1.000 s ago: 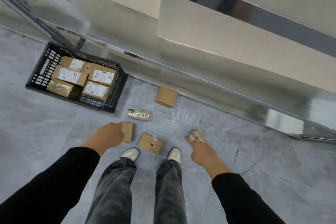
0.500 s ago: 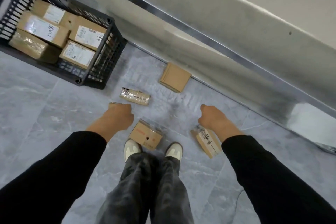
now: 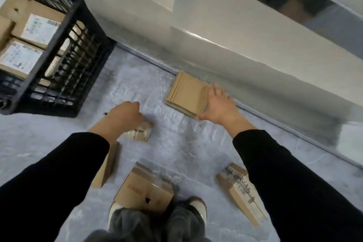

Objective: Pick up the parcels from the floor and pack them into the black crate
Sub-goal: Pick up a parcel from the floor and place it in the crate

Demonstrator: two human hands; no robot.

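The black crate (image 3: 59,68) stands at the upper left with several labelled brown parcels (image 3: 37,27) inside. My left hand (image 3: 123,118) reaches down with curled fingers closing over the left end of a small tape-wrapped parcel (image 3: 141,134) on the floor. My right hand (image 3: 218,106) lies spread on the right side of a flat brown parcel (image 3: 186,94) by the wall, thumb at its near corner. A box with red print (image 3: 143,188) sits in front of my shoes. A labelled parcel (image 3: 241,190) lies at the right. A thin parcel (image 3: 107,165) shows beside my left sleeve.
A pale wall with a metal skirting strip (image 3: 275,120) runs diagonally just behind the flat parcel. Grey marble floor (image 3: 176,143) lies between the parcels. My shoes (image 3: 198,208) and trouser legs fill the bottom centre. The crate's near corner is about a hand's width from my left hand.
I have bent lower and forward. My left hand moved from the thin parcel onto the tape-wrapped one. My right hand left the labelled parcel and reached onto the flat parcel by the wall.
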